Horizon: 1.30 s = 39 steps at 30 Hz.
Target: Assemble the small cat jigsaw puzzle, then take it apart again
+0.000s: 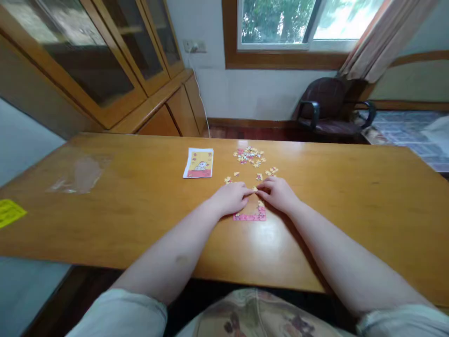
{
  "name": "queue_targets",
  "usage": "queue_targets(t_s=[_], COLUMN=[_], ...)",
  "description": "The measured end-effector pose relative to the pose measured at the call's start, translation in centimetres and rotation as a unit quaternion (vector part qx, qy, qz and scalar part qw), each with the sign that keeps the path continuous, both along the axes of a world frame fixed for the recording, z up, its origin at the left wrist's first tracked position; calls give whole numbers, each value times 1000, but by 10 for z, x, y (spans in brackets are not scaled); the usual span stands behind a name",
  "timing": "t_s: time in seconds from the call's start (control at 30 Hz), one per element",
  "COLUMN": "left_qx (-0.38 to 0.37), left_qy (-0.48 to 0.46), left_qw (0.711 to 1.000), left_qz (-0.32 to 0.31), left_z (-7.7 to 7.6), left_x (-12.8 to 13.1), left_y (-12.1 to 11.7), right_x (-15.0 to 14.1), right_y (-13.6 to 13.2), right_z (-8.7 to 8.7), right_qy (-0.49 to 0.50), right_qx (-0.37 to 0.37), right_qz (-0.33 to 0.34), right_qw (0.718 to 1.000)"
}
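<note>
A small yellow jigsaw puzzle piece (255, 189) lies between my two hands at the middle of the table. My right hand (276, 193) pinches it with thumb and forefinger. The forefinger of my left hand (231, 197) reaches to the same piece from the other side, its other fingers curled over the table. Just below my hands is a partly joined puzzle (249, 217), with a pink bottom row and a right edge rising in pink and yellow. A few loose puzzle pieces (271, 171) lie just beyond my fingers.
Farther back sits a pile of loose pieces (249, 155). A picture sheet (199, 163) with a cartoon animal lies left of it. Clear plastic wrapping (82, 175) and a yellow label (10, 212) are at the far left. Beyond the table (351, 210) stands an armchair (326, 105).
</note>
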<state>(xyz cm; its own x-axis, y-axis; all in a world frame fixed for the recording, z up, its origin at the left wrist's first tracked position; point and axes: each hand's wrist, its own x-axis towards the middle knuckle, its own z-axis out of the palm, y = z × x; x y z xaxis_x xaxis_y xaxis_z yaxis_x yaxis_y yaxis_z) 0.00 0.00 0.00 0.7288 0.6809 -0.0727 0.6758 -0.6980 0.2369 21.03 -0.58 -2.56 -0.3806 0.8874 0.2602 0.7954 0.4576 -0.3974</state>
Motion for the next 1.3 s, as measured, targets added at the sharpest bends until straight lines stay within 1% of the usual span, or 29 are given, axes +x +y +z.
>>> queue_targets(t_s=[0.13, 0.27, 0.4, 0.57, 0.73, 0.87, 0.97, 1.07, 1.3], left_qx=[-2, -3, -3, -7, -4, 16, 36, 48, 52], left_qy=[9, 11, 13, 11, -1, -13, -19, -25, -25], left_qw=[1000, 1000, 1000, 1000, 1000, 1000, 999, 998, 996], left_qz=[7, 18, 20, 24, 21, 21, 30, 42, 63], left_z=[3, 5, 8, 10, 7, 2, -3, -7, -10], left_x=[2, 4, 5, 6, 6, 7, 9, 11, 16], left_y=[0, 0, -1, -2, -2, 0, 2, 3, 3], right_x=[4, 6, 6, 6, 5, 5, 7, 9, 10], right_y=[2, 4, 6, 7, 7, 8, 11, 13, 17], right_z=[-4, -4, -2, -2, 0, -2, -5, -6, -7], right_qy=[9, 10, 26, 41, 28, 46, 55, 44, 0], right_qx=[-1, -8, -32, -65, -66, -78, -68, -49, 4], right_qz=[-4, 6, 3, -18, -36, -58, -68, -73, -84], right_qw=[1000, 1000, 999, 997, 997, 994, 994, 995, 996])
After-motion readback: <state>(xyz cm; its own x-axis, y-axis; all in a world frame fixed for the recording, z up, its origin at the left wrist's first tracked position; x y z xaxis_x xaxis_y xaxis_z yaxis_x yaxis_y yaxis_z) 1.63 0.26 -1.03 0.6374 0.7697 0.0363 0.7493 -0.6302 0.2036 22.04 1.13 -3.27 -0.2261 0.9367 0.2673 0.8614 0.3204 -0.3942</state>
